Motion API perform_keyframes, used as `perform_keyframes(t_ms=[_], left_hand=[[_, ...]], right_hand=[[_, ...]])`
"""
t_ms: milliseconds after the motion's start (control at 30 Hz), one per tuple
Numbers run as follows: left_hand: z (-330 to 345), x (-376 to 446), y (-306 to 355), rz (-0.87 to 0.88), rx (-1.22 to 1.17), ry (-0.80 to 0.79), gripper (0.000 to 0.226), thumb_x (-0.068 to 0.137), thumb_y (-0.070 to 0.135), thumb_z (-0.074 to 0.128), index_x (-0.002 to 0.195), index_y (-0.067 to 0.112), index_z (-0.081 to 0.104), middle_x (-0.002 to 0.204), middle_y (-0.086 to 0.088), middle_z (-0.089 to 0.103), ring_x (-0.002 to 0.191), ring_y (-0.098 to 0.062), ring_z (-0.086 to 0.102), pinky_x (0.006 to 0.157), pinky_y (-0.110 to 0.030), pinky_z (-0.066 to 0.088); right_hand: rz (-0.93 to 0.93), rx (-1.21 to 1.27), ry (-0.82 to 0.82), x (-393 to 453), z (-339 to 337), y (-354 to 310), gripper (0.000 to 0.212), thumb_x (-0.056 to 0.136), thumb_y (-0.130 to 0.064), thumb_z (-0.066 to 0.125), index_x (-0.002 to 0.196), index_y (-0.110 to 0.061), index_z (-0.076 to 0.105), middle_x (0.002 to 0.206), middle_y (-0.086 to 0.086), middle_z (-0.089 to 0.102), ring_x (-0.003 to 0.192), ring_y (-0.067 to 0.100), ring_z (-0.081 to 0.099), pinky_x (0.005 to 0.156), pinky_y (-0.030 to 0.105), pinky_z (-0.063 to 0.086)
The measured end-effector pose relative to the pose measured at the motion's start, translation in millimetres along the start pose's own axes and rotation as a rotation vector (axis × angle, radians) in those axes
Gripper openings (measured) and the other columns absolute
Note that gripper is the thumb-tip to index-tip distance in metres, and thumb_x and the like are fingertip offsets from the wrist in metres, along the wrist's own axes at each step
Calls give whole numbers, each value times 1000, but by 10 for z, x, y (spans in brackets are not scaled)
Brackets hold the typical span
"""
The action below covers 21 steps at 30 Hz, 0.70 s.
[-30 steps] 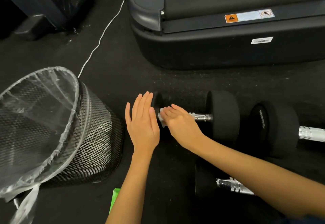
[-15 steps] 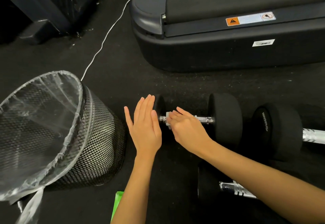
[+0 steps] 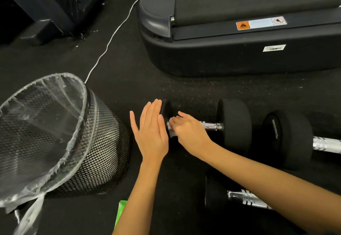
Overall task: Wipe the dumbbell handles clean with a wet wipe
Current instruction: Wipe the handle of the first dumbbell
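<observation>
Fingers (image 3: 176, 119) apparently curled round wipe (image 3: 172, 133)

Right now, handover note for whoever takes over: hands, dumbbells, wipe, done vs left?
Left hand: flat, fingers straight, against the left head of the middle dumbbell.
Right hand: pinches the wet wipe on the left end of that chrome handle.
Done: wiping under way here.
Left: rest of this handle, then the right dumbbell and the near dumbbell.
</observation>
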<state>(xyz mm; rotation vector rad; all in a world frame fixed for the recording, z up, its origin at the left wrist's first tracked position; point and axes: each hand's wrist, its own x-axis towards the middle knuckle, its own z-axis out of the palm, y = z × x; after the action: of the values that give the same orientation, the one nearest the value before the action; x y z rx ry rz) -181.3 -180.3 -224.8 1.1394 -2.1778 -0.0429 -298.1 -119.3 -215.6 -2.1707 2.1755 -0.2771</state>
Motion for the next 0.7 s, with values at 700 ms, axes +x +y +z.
perform_keyframes(t_ms=[700], left_hand=[[6,-14,9,-12,0,1,44,104,26,29,139,17,56,142,5,57,139,-12,43,124,-43,5]], right_hand=[[96,-74,-66,-66,-184,8,28,92,-17,53,118,-13,63,105,1,70,105,15,63,119,33,-2]])
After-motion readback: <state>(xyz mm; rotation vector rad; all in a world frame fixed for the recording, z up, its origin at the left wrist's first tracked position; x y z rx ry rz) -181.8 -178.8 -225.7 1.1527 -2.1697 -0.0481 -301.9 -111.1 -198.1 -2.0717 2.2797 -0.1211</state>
